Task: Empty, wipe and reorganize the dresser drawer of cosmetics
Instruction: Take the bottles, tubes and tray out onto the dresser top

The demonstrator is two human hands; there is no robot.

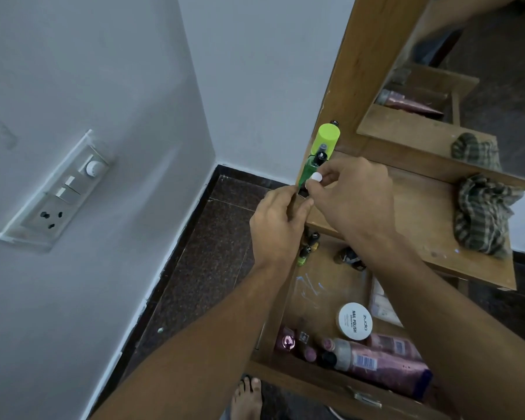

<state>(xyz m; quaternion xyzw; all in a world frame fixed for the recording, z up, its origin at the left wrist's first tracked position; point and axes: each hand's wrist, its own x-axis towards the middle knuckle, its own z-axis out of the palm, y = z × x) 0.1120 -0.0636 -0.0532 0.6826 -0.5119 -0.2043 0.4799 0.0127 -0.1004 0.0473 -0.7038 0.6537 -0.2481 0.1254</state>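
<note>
The wooden dresser drawer (285,301) is pulled out below my arms. Inside it lie a white nail polish remover tub (355,321), a pink tube (385,363), small pink bottles (287,341) at the front and small nail polish bottles (308,248) at the back. My right hand (350,194) pinches a small item with a white round cap (407,176) over the dresser top's left edge. My left hand (275,225) is closed around something thin and dark beside it. A green spray bottle (309,169) and a lime-capped can (326,140) stand just behind my hands.
A checked cloth (482,213) lies crumpled on the dresser top (419,213) to the right, below the mirror (467,71). A wall with a switch and socket panel (58,192) is on the left. Dark floor (212,253) lies between wall and dresser; a bare foot (247,395) shows at the bottom.
</note>
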